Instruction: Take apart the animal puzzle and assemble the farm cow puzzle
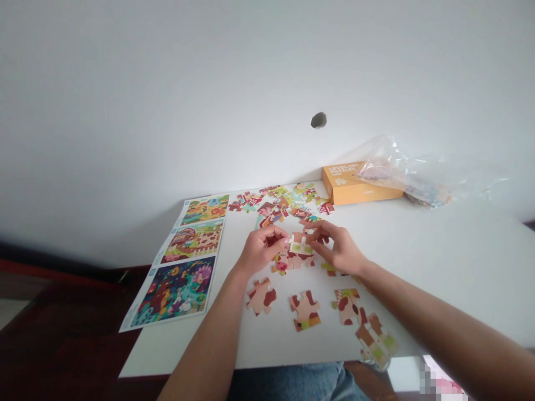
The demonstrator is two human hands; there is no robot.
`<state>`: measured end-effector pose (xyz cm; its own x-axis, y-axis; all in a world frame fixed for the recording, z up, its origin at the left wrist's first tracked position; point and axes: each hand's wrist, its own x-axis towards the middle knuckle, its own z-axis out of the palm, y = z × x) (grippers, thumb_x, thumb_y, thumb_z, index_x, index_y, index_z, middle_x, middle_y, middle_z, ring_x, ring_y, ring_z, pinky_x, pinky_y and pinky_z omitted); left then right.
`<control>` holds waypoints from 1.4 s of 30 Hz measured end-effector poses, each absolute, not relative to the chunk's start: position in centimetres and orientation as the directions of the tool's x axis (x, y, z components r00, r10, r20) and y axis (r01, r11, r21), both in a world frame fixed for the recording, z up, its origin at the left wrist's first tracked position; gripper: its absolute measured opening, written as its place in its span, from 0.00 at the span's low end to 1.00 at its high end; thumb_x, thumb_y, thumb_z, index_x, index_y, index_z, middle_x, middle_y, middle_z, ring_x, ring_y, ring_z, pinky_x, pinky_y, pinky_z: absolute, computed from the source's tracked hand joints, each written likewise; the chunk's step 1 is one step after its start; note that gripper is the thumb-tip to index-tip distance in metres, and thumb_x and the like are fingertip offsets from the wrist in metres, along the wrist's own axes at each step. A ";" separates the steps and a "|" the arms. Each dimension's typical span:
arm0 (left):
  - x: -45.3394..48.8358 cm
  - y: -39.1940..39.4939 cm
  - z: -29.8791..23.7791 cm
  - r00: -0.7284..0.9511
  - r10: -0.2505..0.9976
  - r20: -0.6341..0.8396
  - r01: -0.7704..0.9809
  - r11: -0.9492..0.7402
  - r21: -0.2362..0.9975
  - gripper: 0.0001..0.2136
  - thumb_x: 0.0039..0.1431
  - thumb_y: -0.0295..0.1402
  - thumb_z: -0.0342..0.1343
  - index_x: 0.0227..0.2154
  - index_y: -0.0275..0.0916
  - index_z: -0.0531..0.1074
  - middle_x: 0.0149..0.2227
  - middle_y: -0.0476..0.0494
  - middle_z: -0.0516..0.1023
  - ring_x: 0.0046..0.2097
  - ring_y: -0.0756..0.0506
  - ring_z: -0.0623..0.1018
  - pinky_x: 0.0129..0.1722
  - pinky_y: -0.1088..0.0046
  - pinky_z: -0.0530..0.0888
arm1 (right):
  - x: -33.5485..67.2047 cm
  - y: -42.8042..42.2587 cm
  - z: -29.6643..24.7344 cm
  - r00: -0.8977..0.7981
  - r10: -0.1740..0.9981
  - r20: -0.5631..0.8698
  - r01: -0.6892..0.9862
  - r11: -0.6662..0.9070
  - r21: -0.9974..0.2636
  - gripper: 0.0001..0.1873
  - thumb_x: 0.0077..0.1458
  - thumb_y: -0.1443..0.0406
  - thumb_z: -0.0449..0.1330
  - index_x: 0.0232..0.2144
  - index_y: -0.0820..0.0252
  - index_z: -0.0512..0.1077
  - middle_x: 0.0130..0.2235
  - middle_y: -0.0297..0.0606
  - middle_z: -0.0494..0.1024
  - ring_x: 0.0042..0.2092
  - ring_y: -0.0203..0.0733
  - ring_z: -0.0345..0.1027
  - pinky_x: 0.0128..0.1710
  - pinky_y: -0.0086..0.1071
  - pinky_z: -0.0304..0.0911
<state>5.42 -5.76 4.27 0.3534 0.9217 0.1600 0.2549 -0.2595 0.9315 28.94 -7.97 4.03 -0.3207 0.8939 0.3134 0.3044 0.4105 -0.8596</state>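
Observation:
A jigsaw puzzle piece with a white fence on brown and green is held up between my two hands. My left hand is closed in a pinch at its left edge. My right hand is closed on its right edge, the fingers bent over it. Just below the piece lie joined pieces showing a pink cow snout, partly covered by it. Nearer me are a pink-and-brown piece, another cow-patch piece, a brown-spotted piece and fence pieces at the table's front edge.
A picture sheet with three printed scenes lies on the left of the white table. Several loose pieces are heaped at the back. An orange puzzle box stands by the wall, with a clear plastic bag leaning over it.

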 end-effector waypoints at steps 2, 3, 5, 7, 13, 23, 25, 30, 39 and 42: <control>5.2 -5.7 4.3 0.350 0.922 0.163 0.250 -0.260 0.933 0.08 0.57 0.36 0.60 0.32 0.36 0.75 0.28 0.46 0.77 0.30 0.49 0.75 0.30 0.75 0.72 | 28.9 -7.8 3.9 -0.307 0.903 0.301 0.300 0.392 -0.870 0.18 0.56 0.66 0.59 0.50 0.58 0.68 0.32 0.34 0.77 0.33 0.38 0.68 0.36 0.33 0.63; 5.2 -5.8 4.3 0.359 0.920 0.158 0.252 -0.258 0.933 0.08 0.57 0.37 0.60 0.31 0.36 0.75 0.28 0.46 0.77 0.30 0.49 0.75 0.30 0.75 0.72 | 28.9 -7.8 3.8 -0.298 0.908 0.295 0.298 0.383 -0.874 0.18 0.56 0.65 0.59 0.50 0.58 0.67 0.32 0.34 0.77 0.32 0.38 0.68 0.35 0.33 0.63; 5.1 -5.8 4.4 0.388 0.911 0.143 0.263 -0.258 0.930 0.08 0.58 0.37 0.59 0.31 0.36 0.74 0.28 0.46 0.77 0.30 0.48 0.75 0.30 0.74 0.72 | 28.8 -7.7 3.6 -0.291 0.913 0.286 0.296 0.370 -0.881 0.19 0.56 0.64 0.59 0.50 0.58 0.67 0.32 0.34 0.77 0.32 0.37 0.67 0.35 0.33 0.63; 4.9 -5.8 4.5 0.402 0.903 0.151 0.302 -0.287 0.909 0.09 0.59 0.37 0.57 0.30 0.36 0.73 0.28 0.46 0.77 0.29 0.48 0.76 0.30 0.73 0.72 | 28.8 -7.7 3.5 -0.295 0.913 0.281 0.293 0.366 -0.883 0.18 0.56 0.64 0.59 0.49 0.57 0.68 0.32 0.33 0.78 0.31 0.37 0.66 0.34 0.32 0.62; 4.2 -5.2 4.3 0.467 0.817 0.340 0.545 -0.568 0.616 0.07 0.56 0.27 0.55 0.34 0.40 0.78 0.37 0.44 0.80 0.41 0.44 0.77 0.49 0.63 0.71 | 28.8 -7.9 4.0 -0.368 0.892 0.262 0.349 0.393 -0.850 0.11 0.54 0.67 0.58 0.41 0.58 0.73 0.30 0.32 0.77 0.31 0.36 0.66 0.33 0.31 0.61; 4.3 -5.2 4.1 0.619 0.771 0.150 0.645 -0.608 0.463 0.09 0.56 0.32 0.62 0.37 0.52 0.82 0.50 0.48 0.77 0.52 0.39 0.72 0.57 0.55 0.63 | 28.3 -8.8 4.7 -0.524 0.831 0.185 0.422 0.442 -0.791 0.06 0.52 0.69 0.59 0.33 0.57 0.76 0.30 0.32 0.78 0.29 0.36 0.69 0.31 0.29 0.63; 4.3 -5.2 3.9 0.606 0.778 0.164 0.653 -0.605 0.455 0.08 0.55 0.32 0.63 0.37 0.52 0.82 0.50 0.48 0.77 0.52 0.39 0.71 0.57 0.55 0.63 | 28.3 -8.8 4.6 -0.533 0.829 0.169 0.450 0.447 -0.773 0.05 0.52 0.69 0.59 0.32 0.57 0.75 0.28 0.32 0.77 0.28 0.35 0.68 0.30 0.29 0.62; 4.2 -4.9 3.3 0.588 0.778 0.222 0.645 -0.617 0.451 0.09 0.56 0.31 0.63 0.38 0.52 0.82 0.49 0.49 0.77 0.52 0.40 0.71 0.57 0.58 0.64 | 28.2 -8.7 4.4 -0.540 0.829 0.148 0.496 0.455 -0.739 0.03 0.53 0.68 0.59 0.31 0.58 0.74 0.26 0.31 0.75 0.27 0.35 0.65 0.28 0.29 0.59; 4.0 -4.5 2.9 0.613 0.762 0.211 0.630 -0.632 0.452 0.09 0.57 0.31 0.62 0.39 0.50 0.81 0.49 0.49 0.77 0.50 0.41 0.71 0.55 0.58 0.64 | 28.4 -8.6 4.6 -0.545 0.826 0.144 0.544 0.480 -0.688 0.02 0.53 0.67 0.60 0.29 0.58 0.73 0.27 0.31 0.76 0.28 0.34 0.67 0.30 0.27 0.58; 4.0 -4.5 3.0 0.613 0.763 0.207 0.633 -0.630 0.451 0.09 0.57 0.31 0.62 0.39 0.50 0.81 0.49 0.49 0.77 0.51 0.40 0.71 0.55 0.57 0.64 | 28.7 -8.5 4.7 -0.548 0.818 0.176 0.580 0.523 -0.625 0.03 0.54 0.65 0.60 0.29 0.58 0.72 0.27 0.32 0.76 0.29 0.35 0.67 0.33 0.29 0.58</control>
